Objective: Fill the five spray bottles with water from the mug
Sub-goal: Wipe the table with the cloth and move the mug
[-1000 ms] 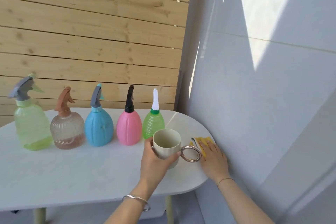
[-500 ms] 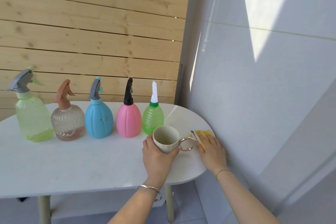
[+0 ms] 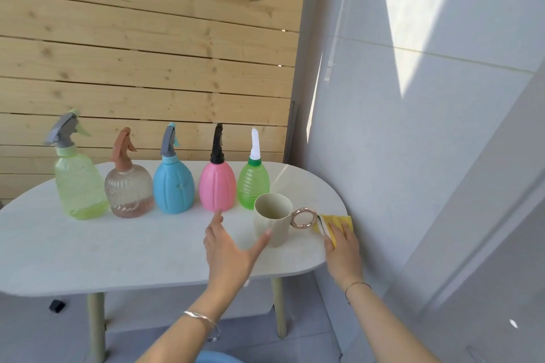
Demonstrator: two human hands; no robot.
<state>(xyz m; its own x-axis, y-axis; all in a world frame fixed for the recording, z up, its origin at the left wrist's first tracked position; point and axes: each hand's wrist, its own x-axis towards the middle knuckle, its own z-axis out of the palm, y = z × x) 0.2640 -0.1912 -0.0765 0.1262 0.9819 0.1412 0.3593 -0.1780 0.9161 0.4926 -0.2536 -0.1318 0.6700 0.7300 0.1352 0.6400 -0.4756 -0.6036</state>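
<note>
Several spray bottles stand in a row at the back of the white table (image 3: pixel 88 250): a pale green one (image 3: pixel 78 186), a clear brown one (image 3: pixel 128 190), a blue one (image 3: pixel 173 186), a pink one (image 3: pixel 217 186) and a small bright green one (image 3: pixel 253 183). All have their spray heads on. A beige mug (image 3: pixel 272 219) with a gold ring handle stands upright in front of the small green bottle. My left hand (image 3: pixel 228 250) hovers just left of the mug, fingers spread, thumb tip at the mug's side. My right hand (image 3: pixel 342 242) rests flat on a yellow cloth (image 3: pixel 336 221).
A grey wall runs close along the table's right end, and a wooden slat fence stands behind the bottles. The table's rounded front edge lies just under my left wrist. A blue object (image 3: pixel 218 358) peeks in at the bottom edge.
My left hand has let go of the mug and opened, drawing back to its left. The mug now stands on the table. My right hand stays on the cloth.
</note>
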